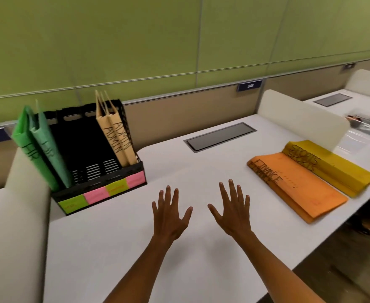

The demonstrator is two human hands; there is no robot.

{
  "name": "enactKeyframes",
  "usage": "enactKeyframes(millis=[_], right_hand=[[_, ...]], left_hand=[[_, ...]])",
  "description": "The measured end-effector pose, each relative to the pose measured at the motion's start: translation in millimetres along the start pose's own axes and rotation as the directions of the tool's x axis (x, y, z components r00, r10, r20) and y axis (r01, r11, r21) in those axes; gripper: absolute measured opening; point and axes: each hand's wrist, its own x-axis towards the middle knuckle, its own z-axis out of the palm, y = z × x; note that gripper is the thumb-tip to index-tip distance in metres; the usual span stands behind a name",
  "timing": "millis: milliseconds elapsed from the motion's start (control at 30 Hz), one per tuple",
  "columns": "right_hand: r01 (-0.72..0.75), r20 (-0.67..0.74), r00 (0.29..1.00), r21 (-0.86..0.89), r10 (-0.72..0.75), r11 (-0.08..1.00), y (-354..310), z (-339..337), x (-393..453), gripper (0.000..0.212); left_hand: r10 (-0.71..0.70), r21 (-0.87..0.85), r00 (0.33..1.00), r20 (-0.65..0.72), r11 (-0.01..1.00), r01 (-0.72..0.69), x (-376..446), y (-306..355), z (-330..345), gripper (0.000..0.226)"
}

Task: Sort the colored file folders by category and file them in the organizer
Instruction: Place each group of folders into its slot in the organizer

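Both hands, left hand [170, 217] and right hand [232, 213], fingers spread, empty over tabletop [179, 270] | orange FINANCE folders [297, 186], yellow SPORTS folders [332, 169] lie flat, unfiled | organizer [101, 162] middle slots free, apparently theirs

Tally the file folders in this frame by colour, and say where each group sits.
Green folders, standing in the organizer's leftmost slot: 2
Tan folders, standing in its rightmost slot: 2
Orange folders, flat on the desk: 2
Yellow folders, flat beside the orange ones: 2
Total: 8
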Motion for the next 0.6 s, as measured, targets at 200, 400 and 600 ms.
enactKeyframes(millis=[200, 400, 600], right_hand=[[-0.098, -0.015, 0.995, 0.003, 0.098, 0.995, 78, -13, 15, 0.083], [-0.153, 0.002, 0.988, -0.003, 0.153, 0.988, 173, -24, 42, 0.083], [-0.135, 0.13, 0.983, 0.008, 0.133, 0.991, 266, -23, 75, 0.082]], left_hand=[[0.038, -0.051, 0.998, 0.052, 0.998, -0.035, 24, 63, 37, 0.083], [0.037, -0.109, 0.991, 0.125, 0.994, -0.024, 50, 154, 85, 0.082], [-0.004, -0.131, 0.981, 0.196, 0.991, 0.03, 77, 243, 131, 0.081]])
